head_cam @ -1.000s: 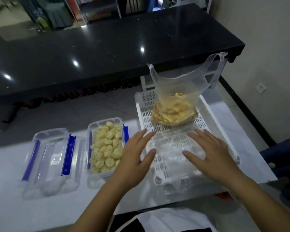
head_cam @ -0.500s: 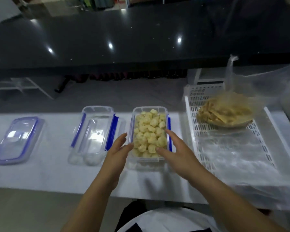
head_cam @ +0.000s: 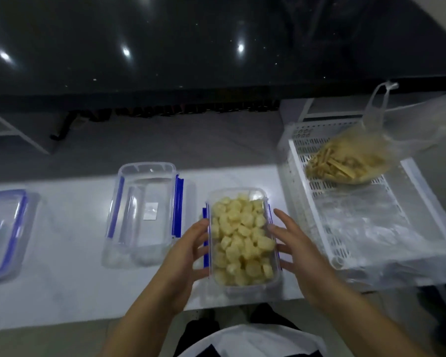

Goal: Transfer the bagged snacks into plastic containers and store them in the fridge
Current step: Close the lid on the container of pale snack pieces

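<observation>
After leaving the flattened empty bag [head_cam: 366, 217] they were smoothing a second ago, both hands now flank the filled container [head_cam: 242, 238] at 6 o'clock on the white counter [head_cam: 62, 279]. The left hand [head_cam: 188, 253] sets loosely curved fingertips against its 9 o'clock wall, over the blue clasp. The right hand [head_cam: 291, 248], fingers spread and nearly straight, touches the 3 o'clock wall. Neither wraps the box, which is pressed between them. It sits nearer the counter's edge than half a second ago, out of line with its neighbour. This suggests the first batch is done and the box is due for a lid. It is packed to the rim with pale round snacks and is uncovered. At its 9 o'clock, just beside it, stands an empty container [head_cam: 144, 212] with its blue clasps open. Further toward 9 o'clock lies a blue-rimmed lid [head_cam: 3, 233]. At 3 o'clock the white perforated tray [head_cam: 301, 202] holds, at its 12 o'clock end, an open bag of stick snacks [head_cam: 345, 163], not yet transferred.
</observation>
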`<state>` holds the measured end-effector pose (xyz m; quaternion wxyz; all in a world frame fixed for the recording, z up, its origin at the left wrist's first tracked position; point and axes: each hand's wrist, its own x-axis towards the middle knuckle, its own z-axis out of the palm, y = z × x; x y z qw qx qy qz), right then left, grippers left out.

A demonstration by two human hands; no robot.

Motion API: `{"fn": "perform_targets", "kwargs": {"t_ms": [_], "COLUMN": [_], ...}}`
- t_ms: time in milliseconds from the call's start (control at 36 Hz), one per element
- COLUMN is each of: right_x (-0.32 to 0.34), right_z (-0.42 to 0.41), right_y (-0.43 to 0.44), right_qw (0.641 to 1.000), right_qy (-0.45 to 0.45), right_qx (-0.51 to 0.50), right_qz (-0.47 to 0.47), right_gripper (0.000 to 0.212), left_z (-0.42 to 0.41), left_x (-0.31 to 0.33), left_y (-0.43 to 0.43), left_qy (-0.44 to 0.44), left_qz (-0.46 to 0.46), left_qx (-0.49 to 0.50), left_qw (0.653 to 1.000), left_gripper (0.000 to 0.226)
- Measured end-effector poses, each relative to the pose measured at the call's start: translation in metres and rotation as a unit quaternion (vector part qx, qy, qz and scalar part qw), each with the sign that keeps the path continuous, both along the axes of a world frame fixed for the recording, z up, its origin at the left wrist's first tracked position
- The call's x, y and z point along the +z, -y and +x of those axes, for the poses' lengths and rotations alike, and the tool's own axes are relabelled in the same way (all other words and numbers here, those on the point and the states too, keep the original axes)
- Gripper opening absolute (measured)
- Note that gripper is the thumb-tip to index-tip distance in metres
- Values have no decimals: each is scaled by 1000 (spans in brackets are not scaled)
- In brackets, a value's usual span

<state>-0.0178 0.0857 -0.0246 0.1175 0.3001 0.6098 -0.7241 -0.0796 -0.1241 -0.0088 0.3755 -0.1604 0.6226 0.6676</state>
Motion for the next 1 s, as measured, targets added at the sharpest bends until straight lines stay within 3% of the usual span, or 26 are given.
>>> {"fn": "perform_targets", "kwargs": {"t_ms": [139,250,361,472,611,722,833,944,1000], "right_x": [8,10,14,14,12,-2,-14,-22,-23], "right_z": [-26,-17,-10,-37,-48,-57,-54,-49,-48], "right_y": [3,10,4,-5,-8,-12,-15,-21,-24], "right_qw": [1000,999,999,998,995,993,977,918,898], "right_qy": [-7,-15,-29,-40,-67,-76,-68,-64,-70], "right_qx": [-12,-5,-11,-26,5,7,55,167,197], "right_qz": [24,37,13,39,67,90,196,355,387], "right_gripper": [44,53,40,51,66,63,67,71,72], "left_z": [-31,-30,-20,-38,-60,-69,-59,-55,-52], "left_x": [-1,-7,-8,-6,3,-4,-10,-14,-16], "left_y": [-8,-9,-6,-20,-31,-43,-53,-56,-57], "left_qy": [5,-15,-1,-24,-74,-83,-106,-123,-132], "left_qz": [-18,-25,-18,-21,-57,-76,-88,-105,-123], "left_qx": [6,-12,-18,-18,-35,-57,-71,-71,-70], "left_qw": [1000,1000,1000,999,995,992,988,984,981], "left_gripper": [27,44,58,49,57,54,51,47,47]}}
